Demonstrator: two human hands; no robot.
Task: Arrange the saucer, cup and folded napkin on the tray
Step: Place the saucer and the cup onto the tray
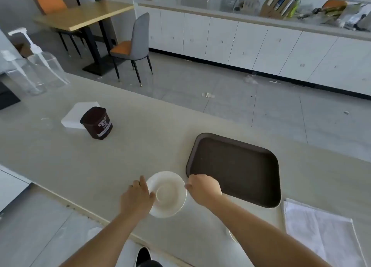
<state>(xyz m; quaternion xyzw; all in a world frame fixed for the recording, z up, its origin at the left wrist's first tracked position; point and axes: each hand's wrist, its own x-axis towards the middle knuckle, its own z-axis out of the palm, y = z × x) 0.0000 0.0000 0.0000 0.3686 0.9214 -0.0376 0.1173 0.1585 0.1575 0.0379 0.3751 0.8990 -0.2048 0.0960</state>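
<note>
A white saucer (167, 194) lies on the pale counter just left of the dark brown tray (234, 168). My left hand (137, 198) grips the saucer's left rim, thumb over its edge. My right hand (203, 187) pinches the saucer's right rim, with its back over the tray's near left corner. The tray holds nothing. A white cloth napkin (319, 230) lies flat on the counter to the right, below the tray. A small pale curved edge shows under my right forearm; I cannot tell what it is.
A dark brown tin (97, 123) stands at the left on a white napkin stack (77, 114). Two clear pump bottles (36, 65) stand at the far left. The counter's far edge drops to a tiled floor with a chair (134, 45) and table beyond.
</note>
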